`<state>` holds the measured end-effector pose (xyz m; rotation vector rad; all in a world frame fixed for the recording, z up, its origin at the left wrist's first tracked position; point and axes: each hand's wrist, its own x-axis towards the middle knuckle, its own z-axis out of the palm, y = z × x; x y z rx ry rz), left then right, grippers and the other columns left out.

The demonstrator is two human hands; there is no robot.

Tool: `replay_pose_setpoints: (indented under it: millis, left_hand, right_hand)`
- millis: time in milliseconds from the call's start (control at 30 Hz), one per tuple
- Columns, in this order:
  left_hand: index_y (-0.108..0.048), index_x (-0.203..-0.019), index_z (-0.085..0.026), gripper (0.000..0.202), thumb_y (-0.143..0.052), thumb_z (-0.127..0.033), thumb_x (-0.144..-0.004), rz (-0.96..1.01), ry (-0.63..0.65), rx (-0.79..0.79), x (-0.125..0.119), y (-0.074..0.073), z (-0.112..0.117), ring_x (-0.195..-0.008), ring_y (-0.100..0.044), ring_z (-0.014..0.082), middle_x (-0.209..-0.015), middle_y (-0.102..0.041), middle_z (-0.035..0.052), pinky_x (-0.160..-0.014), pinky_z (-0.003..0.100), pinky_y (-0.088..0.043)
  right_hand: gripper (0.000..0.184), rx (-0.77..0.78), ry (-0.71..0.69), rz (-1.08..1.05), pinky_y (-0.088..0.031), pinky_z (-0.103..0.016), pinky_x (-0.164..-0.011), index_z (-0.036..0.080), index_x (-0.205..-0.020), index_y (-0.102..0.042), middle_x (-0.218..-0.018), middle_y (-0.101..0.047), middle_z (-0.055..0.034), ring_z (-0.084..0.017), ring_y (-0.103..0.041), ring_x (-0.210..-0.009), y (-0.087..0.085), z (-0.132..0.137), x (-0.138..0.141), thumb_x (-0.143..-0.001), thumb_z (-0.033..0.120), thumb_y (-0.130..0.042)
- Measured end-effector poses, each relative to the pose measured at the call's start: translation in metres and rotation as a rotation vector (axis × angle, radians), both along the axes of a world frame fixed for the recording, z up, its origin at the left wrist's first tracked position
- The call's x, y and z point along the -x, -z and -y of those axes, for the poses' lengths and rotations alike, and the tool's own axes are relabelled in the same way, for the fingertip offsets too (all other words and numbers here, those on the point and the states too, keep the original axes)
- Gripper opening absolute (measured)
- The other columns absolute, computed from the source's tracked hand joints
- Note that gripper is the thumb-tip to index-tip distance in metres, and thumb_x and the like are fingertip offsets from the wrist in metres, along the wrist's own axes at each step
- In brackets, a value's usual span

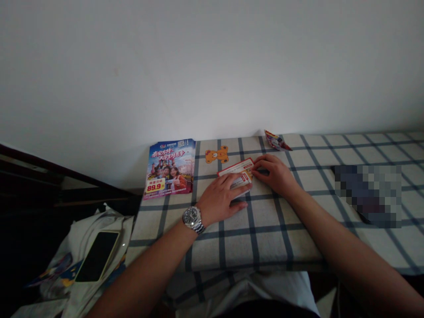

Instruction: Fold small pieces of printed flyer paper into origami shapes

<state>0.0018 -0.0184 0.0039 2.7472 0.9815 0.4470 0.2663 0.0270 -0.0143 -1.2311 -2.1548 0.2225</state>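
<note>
Leaflet [239, 168], wht w/ red edge

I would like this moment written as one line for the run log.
left hand: resting on printed paper | right hand: at paper's right edge | nearby: flyer stack, bear figure, folded flyer | surface: checked cloth

The top flyer [169, 170] reads "泰安方特" and "89.9".

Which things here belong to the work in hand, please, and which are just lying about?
Work: red-edged sheet, under the left hand and touched by the right hand; probably leaflet stack, folded paper.

Apparently lying about: phone, bear figure, pixelated dark item.
</note>
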Motion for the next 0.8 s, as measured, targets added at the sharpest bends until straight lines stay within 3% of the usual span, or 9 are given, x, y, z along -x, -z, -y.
replay_pose_setpoints:
  millis: [433,633,800]
  left_hand:
    - [-0.055,-0.147,-0.033,0.051,-0.063,-0.048,-0.099,0.013,0.018,0.015,0.000,-0.002,-0.001,-0.143,-0.043,0.0304,-0.156,-0.046,0.0087,-0.121,0.053,-0.039]
    - [-0.063,-0.136,-0.025,0.041,-0.062,-0.044,-0.100,0.071,0.016,0.062,0.003,-0.002,-0.004,-0.138,-0.051,0.0265,-0.149,-0.055,0.0098,-0.119,0.048,-0.043]
    - [-0.064,-0.133,-0.026,0.036,-0.061,-0.041,-0.101,0.093,0.022,0.075,0.004,-0.001,-0.008,-0.141,-0.049,0.0260,-0.150,-0.055,0.0086,-0.120,0.049,-0.042]
  right_hand:
    - [0.014,0.000,-0.041,0.048,-0.056,-0.048,-0.096,0.025,-0.102,-0.074,-0.116,-0.071,-0.0089,-0.030,-0.067,-0.108,-0.003,0.008,0.000,-0.091,0.033,-0.074]
    - [0.013,-0.011,-0.042,0.025,-0.056,-0.047,-0.097,0.025,-0.101,-0.073,-0.115,-0.071,-0.0086,-0.029,-0.067,-0.108,-0.003,0.010,0.001,-0.090,0.033,-0.075]
    - [0.015,-0.010,-0.056,0.025,-0.056,-0.050,-0.099,0.027,-0.105,-0.074,-0.118,-0.070,-0.0090,-0.031,-0.066,-0.111,-0.005,0.013,0.003,-0.091,0.033,-0.074]
